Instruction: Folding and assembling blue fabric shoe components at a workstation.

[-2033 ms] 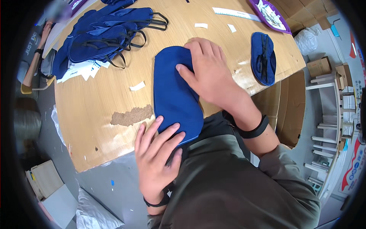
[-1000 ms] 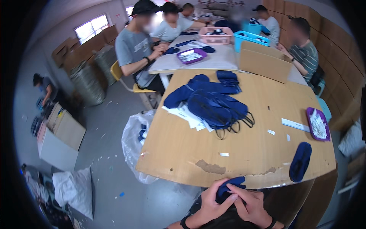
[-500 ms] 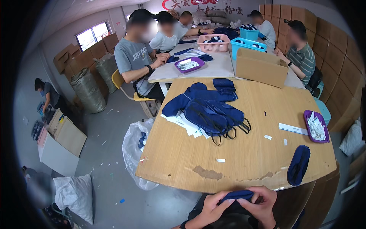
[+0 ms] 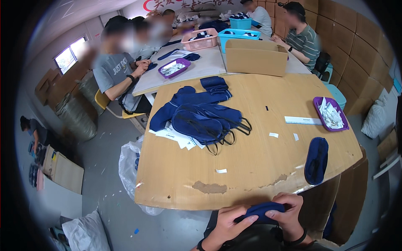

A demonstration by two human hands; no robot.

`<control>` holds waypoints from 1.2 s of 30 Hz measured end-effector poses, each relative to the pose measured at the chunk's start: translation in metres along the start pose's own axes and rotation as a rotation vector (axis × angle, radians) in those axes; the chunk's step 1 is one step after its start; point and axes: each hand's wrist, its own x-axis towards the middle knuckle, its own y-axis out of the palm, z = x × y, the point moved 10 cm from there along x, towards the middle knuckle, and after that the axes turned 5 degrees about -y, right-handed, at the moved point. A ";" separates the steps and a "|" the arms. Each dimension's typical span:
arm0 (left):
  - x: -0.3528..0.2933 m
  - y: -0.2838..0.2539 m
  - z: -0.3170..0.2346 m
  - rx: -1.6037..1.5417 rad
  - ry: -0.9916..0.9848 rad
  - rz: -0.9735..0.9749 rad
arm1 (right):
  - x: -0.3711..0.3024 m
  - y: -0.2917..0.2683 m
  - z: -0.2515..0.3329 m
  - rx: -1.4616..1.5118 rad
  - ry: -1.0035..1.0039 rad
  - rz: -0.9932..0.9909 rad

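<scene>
Navy cloth piece [image 4: 261, 210], narrow, gently arched, between fingers [image 4: 250, 219]

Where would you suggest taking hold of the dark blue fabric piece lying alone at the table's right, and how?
Probably best to pinch the near end of the dark blue fabric piece with the right hand, once free, coming from the person's side: it lies flat and elongated, that end close to the edge of the table.
</scene>
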 end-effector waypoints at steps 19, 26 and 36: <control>0.023 0.011 0.041 0.024 -0.217 0.206 | 0.064 -0.029 0.039 -0.270 -0.070 -0.102; 0.039 0.000 0.050 -0.025 -0.231 0.122 | 0.117 -0.033 -0.003 -0.380 -0.022 -0.021; 0.043 -0.021 0.022 0.360 -0.119 -0.219 | 0.150 -0.034 0.012 -0.934 -0.122 0.138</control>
